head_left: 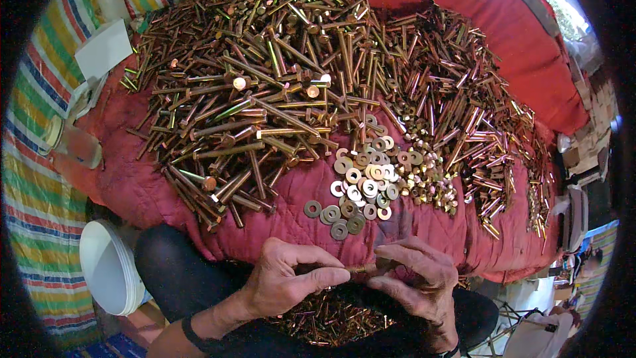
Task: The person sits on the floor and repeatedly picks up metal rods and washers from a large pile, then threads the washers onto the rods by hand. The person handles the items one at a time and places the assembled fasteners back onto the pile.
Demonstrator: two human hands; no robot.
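My left hand [288, 278] pinches one end of a brass-coloured bolt [358, 269] between thumb and forefinger. My right hand [414, 275] closes its fingertips on the other end of that bolt, low in the middle of the view above my lap. Just beyond the hands lies a cluster of flat washers [361, 182] on a red quilted cloth [146, 192]. To its right sits a small heap of nuts [427, 182]. A big pile of long bolts [265, 86] covers the cloth farther away.
More bolts [331, 321] lie heaped in my lap below the hands. A white bucket [106, 268] stands at lower left, a plastic bottle [69, 144] lies at the left on a striped tarp [36, 212], and shorter bolts [483, 132] spread right.
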